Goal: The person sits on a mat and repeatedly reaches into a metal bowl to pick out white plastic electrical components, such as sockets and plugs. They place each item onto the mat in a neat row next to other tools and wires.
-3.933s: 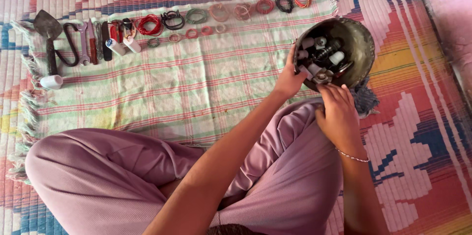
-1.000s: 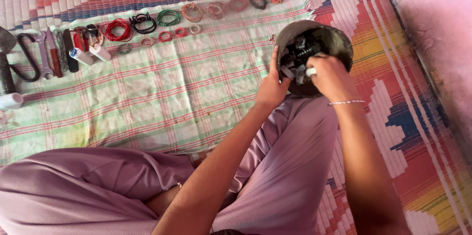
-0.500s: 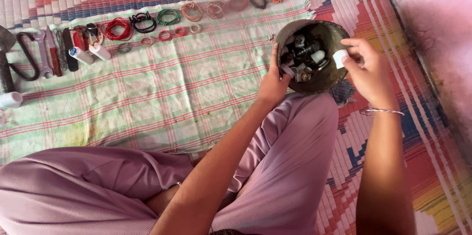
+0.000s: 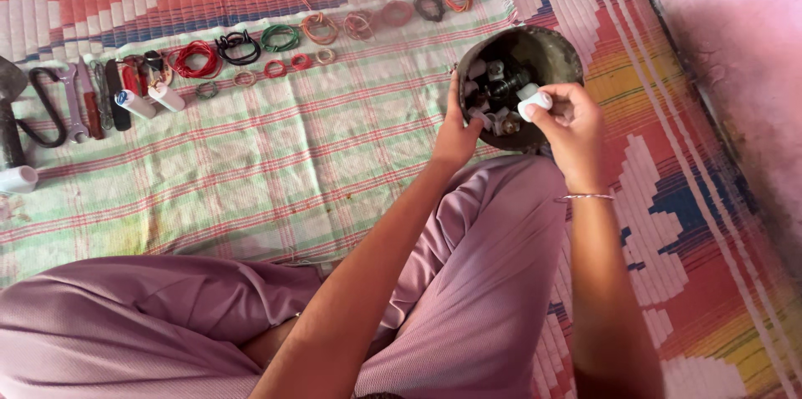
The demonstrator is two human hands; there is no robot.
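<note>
Hands meet at a dark round metal bowl [image 4: 551,52] that sits on the floor mat at the far right edge of a checked cloth [image 4: 276,157]. The left hand [image 4: 458,133] grips the bowl's near-left rim, thumb over the edge, fingers closed against the wall. The right hand [image 4: 572,119] is over the bowl's near side, its thumb and fingertips pinched tight on a small white plastic fitting [image 4: 535,104] held just above the rim. A thin bangle [image 4: 586,197] circles that wrist. Inside the bowl lies a jumble of small parts [image 4: 494,90] — white, grey and black pieces, too mixed to tell apart.

Along the cloth's far edge runs a row of wire coils [image 4: 280,37] in red, black, green, orange and dark tones, with smaller rings [image 4: 276,68] just below them. At the left end lie tools side by side — a wrench [image 4: 73,102], dark handled pieces and two small white tubes [image 4: 150,101]. A woven mat [image 4: 668,198] of red, blue and white pattern shows beneath. The person sits cross-legged in mauve trousers [image 4: 476,282].
</note>
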